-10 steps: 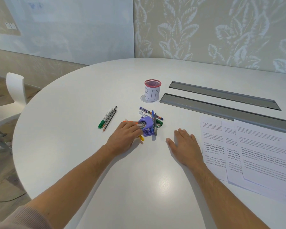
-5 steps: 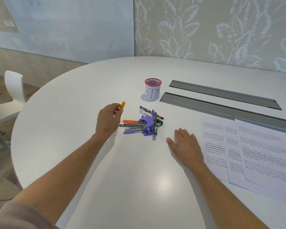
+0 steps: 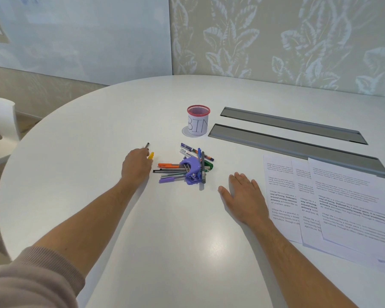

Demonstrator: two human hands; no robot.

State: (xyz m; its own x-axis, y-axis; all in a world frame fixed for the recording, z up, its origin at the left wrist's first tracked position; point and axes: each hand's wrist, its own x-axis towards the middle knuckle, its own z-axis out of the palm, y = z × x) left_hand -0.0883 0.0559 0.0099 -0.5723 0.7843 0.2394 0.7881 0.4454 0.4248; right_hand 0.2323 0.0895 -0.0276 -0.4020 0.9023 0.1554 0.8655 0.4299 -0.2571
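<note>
My left hand (image 3: pixel 137 164) is down on the white table (image 3: pixel 98 174), left of a pile of pens (image 3: pixel 173 171). Its fingertips pinch a short yellow pen (image 3: pixel 151 155). A dark pen tip (image 3: pixel 147 145) pokes out beyond the fingers; whatever else lies under the hand is hidden. The pile holds orange, purple, black, blue and green pens heaped around a purple plastic tool (image 3: pixel 192 167). My right hand (image 3: pixel 242 196) lies flat on the table to the right of the pile and holds nothing.
A red mesh cup labelled BIN (image 3: pixel 198 122) stands behind the pile. Two grey slot covers (image 3: pixel 298 147) run across the table at the right. Printed sheets (image 3: pixel 333 201) overlap beside my right hand. A white chair (image 3: pixel 0 130) stands at the left edge.
My left hand took the yellow pen from the pile, lifted it to the left, and has now come down over the green marker and pencil lying there. The right hand stayed put.
</note>
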